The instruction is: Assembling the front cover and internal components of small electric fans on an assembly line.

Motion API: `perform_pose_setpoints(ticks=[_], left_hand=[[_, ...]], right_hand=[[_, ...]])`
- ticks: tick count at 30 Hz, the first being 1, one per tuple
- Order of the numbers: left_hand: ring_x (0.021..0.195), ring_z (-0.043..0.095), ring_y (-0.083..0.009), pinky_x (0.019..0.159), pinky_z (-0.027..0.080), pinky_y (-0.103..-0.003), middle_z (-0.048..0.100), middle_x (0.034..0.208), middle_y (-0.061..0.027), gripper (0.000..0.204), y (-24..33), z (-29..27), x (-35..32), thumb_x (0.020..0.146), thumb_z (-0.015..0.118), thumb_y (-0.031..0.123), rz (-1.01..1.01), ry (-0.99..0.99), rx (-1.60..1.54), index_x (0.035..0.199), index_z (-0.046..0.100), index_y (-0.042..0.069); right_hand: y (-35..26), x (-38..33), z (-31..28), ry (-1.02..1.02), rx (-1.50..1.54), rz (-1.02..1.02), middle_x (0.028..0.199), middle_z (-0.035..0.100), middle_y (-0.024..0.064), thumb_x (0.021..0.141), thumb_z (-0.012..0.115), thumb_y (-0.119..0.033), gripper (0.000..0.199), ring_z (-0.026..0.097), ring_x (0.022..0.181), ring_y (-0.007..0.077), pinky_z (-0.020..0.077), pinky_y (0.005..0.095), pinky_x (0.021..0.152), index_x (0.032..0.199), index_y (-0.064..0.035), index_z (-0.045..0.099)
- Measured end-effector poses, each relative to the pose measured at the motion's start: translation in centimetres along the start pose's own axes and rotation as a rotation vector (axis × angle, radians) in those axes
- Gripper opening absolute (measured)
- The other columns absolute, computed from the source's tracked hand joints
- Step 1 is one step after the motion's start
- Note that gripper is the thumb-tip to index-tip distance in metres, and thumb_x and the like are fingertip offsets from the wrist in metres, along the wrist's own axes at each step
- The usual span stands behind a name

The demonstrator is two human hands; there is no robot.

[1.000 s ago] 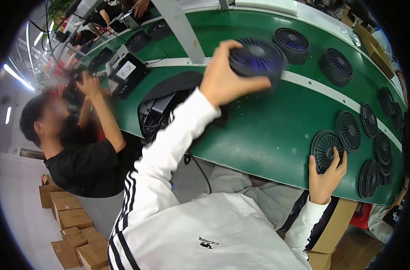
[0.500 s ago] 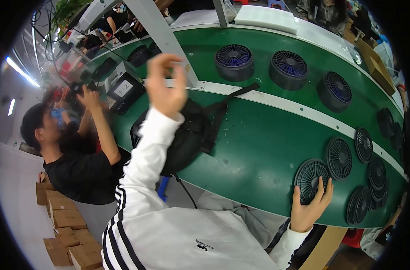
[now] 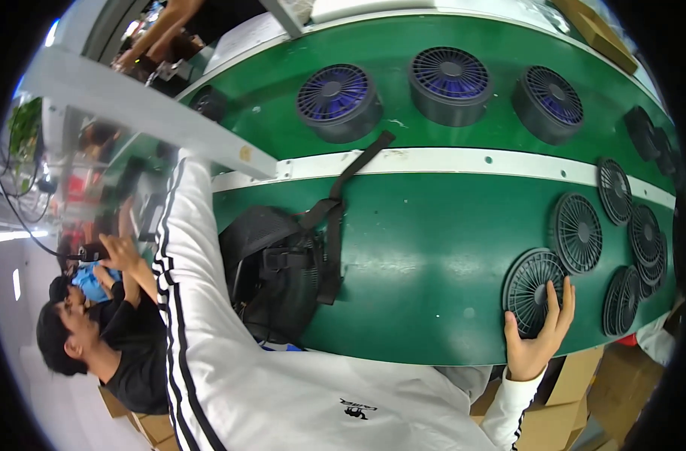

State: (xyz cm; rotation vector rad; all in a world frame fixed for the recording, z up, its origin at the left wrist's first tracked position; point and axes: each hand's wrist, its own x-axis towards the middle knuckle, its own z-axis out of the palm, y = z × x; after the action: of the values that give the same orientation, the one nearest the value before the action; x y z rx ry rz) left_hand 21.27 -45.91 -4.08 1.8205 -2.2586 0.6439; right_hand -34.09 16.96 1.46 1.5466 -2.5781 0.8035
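Observation:
My right hand rests at the near edge of a round black fan grille lying on the green bench. The thumb is at one side of the grille and the other fingers are spread over the other side, without closing round it. My left arm, in a white striped sleeve, stretches away to the far left; the hand itself is hidden behind the grey metal post. Beside my right hand lies a second grille, with more grilles overlapping to its right.
Several round fans stand along the far green strip, past a white rail. A black bag with a loose strap lies left on the bench. At left, a person in black works close by. Cardboard boxes sit below the bench.
My left hand, earlier raised above the bag, has reached away to the left behind the post. The view has turned and shifted. My right hand stays at the same grille.

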Motion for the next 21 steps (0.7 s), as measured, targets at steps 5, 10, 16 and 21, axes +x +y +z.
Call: perform_pose_setpoints(ticks=[5,10,16,21], left_hand=[[0.108,0.067,-0.0348,0.1,0.056,-0.047,0.07,0.121,-0.0205,0.035,-14.8,-0.5,8.8,0.1,0.073,0.02,-0.763,-0.991,-1.265,0.128,0.064,0.002],[0.105,0.066,-0.0272,0.094,0.056,-0.042,0.071,0.118,-0.015,0.047,-23.1,0.1,4.1,0.108,0.059,0.043,-0.053,0.016,-0.535,0.124,0.068,0.0],[0.145,0.053,-0.0339,0.119,0.042,-0.054,0.057,0.158,-0.015,0.046,-2.9,-18.7,-13.4,0.111,0.059,0.025,-0.648,-0.123,-1.741,0.152,0.053,0.006],[0.147,0.051,-0.0333,0.121,0.041,-0.06,0.056,0.158,-0.015,0.042,6.3,-29.6,-30.3,0.112,0.053,0.015,-0.023,-0.357,-2.627,0.152,0.055,0.005]], right_hand=[[0.3,0.2,0.2,0.034,0.038,-0.04,0.163,0.048,0.0207,0.08,0.089,-0.035,0.079,0.041,0.152,0.0476,0.034,0.0587,0.123,0.148,-0.0052,0.061],[1.1,0.1,1.3,0.1,0.116,-0.107,0.159,0.052,0.0215,0.075,0.093,-0.038,0.08,0.047,0.145,0.0493,0.0389,0.0569,0.12,0.142,-0.0044,0.065],[1.8,-0.6,0.2,-0.035,0.145,-0.297,0.153,0.057,0.0208,0.072,0.093,-0.042,0.08,0.053,0.139,0.0494,0.0416,0.0576,0.117,0.137,-0.0042,0.067],[2.0,0.2,0.2,-0.057,0.225,-0.429,0.156,0.054,0.0229,0.073,0.09,-0.045,0.084,0.047,0.145,0.0504,0.0387,0.0596,0.119,0.142,-0.0049,0.066]])
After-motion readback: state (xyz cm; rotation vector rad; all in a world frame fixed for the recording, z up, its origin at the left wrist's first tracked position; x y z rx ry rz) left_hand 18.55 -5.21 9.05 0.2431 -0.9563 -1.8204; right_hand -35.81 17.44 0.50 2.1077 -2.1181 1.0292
